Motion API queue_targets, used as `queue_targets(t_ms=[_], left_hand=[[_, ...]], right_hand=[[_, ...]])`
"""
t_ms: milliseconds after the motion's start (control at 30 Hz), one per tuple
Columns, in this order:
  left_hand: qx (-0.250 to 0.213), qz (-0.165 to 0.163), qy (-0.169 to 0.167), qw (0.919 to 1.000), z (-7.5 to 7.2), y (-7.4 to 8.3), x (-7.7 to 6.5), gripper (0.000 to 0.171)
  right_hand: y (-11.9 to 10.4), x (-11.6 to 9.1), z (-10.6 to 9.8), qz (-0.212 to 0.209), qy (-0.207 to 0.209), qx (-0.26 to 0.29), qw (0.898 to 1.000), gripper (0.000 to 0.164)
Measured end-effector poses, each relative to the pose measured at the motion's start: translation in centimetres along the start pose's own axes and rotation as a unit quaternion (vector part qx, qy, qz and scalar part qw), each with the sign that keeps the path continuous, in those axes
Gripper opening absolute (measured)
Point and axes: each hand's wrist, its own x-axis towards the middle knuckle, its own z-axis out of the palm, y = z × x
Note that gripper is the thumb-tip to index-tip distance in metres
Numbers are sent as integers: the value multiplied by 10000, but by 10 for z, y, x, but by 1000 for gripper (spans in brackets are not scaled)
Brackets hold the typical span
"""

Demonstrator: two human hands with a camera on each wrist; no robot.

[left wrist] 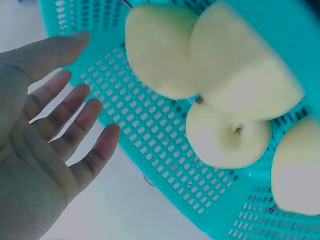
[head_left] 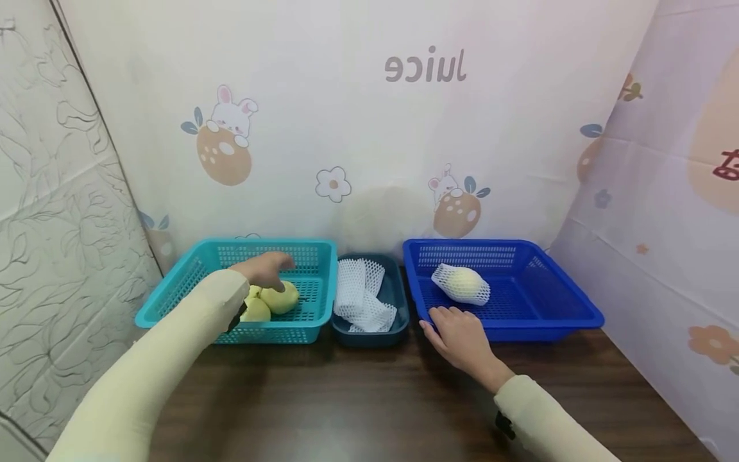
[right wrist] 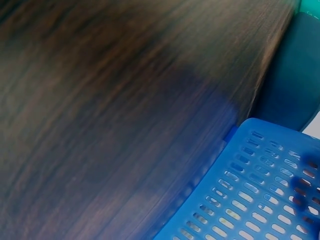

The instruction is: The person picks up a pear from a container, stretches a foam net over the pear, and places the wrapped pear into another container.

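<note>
My left hand (head_left: 265, 268) hovers over the teal basket (head_left: 316, 335), fingers spread and nothing in its grasp. Beneath it lie several pale yellow pears (head_left: 280, 298). Seen from the left wrist, the palm and parted fingers of the left hand (left wrist: 55, 120) are apart from the pears (left wrist: 160, 52). My right hand (head_left: 462, 337) rests on the near-left rim of the blue basket (head_left: 551, 328), fingers over the edge. Inside that basket sits one pear wrapped in a white foam net (head_left: 462, 284). The right wrist view shows the blue basket's side (right wrist: 245, 200) but not the fingers.
Between the two baskets stands a small dark teal tray (head_left: 398, 301) with several white foam nets (head_left: 360, 292). All three containers sit on a dark wooden table (head_left: 340, 398), close to a printed wall covering (head_left: 369, 128). Another wall covering (head_left: 652, 256) bounds the right.
</note>
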Motion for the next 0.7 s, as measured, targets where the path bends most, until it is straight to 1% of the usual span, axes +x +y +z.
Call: queue_targets(t_ms=[133,267,333,433,500,567,667,700], left_hand=[[141,-404,-251,9988,-1,-5,13,51],[212,-656,-445,9966,-2,-7,24,56],[68,-843,-576,9948,-2,-9,29,61],[-89,-1171,-815,9897,-2,-13,36,69],[3,-1332,-984,9862,-2,-15,39,73],[329,-1372,-1149,9833,-2,-18,43,76],[850,-1328,-1351,9782,-1,-18,46,79],[945,-1346,-1419,9761,0,-17,46,80]], right_hand=[[-1,1,1,-31,-11,-24,10000,27],[-1,1,0,-32,-59,-32,10000,27],[-1,1,0,-42,-56,-19,10000,26],[-1,1,1,-78,-2,33,10000,26],[-1,1,1,-107,38,51,9999,26],[0,0,2,-119,84,56,9999,27],[1,0,3,-123,148,61,9998,26],[1,-1,4,-128,164,70,9998,26]])
